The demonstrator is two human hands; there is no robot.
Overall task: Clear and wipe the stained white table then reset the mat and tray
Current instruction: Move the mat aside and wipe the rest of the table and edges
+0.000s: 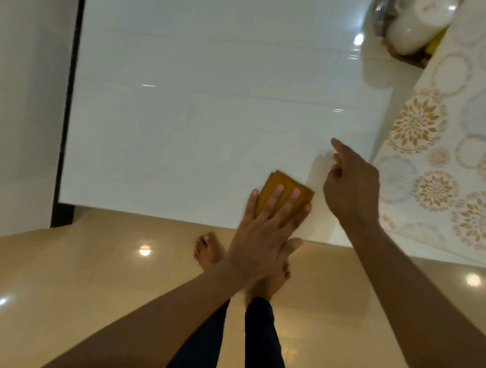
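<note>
While the left hand (265, 227) presses an orange cloth (285, 196) flat near the table (197, 111) edge, the right hand (348, 186) points, gripping nothing.

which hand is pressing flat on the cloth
The left hand: its straight fingers lie flat on the orange cloth on the table. The right hand is off the cloth, one finger pointing.

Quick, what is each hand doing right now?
Left hand: open, fingers flat, pressing the orange cloth on the white table.
Right hand: holds nothing visible; forefinger extended, other fingers curled.
</note>
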